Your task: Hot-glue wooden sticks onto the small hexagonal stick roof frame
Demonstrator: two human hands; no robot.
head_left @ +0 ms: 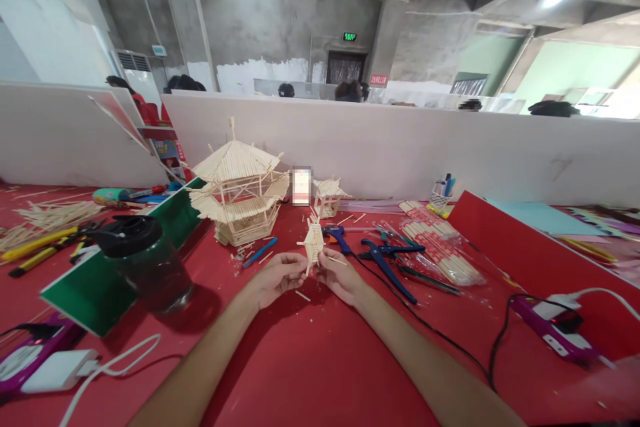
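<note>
Between my two hands, just above the red table, is a small wooden stick model piece, narrow and slatted like a bit of roof. My left hand pinches its left lower edge. On its right side, the fingers of my right hand are closed on the same piece, and a thin stick shows by that hand. Beyond it stand a large tiered pavilion model of pale sticks and a small pavilion model. A blue pen lies left of my hands.
Right of my hands lie a blue glue gun, blue cutters and bagged sticks. A dark water bottle stands left by a green board. Purple power strips with cables lie both sides. A white partition closes the back.
</note>
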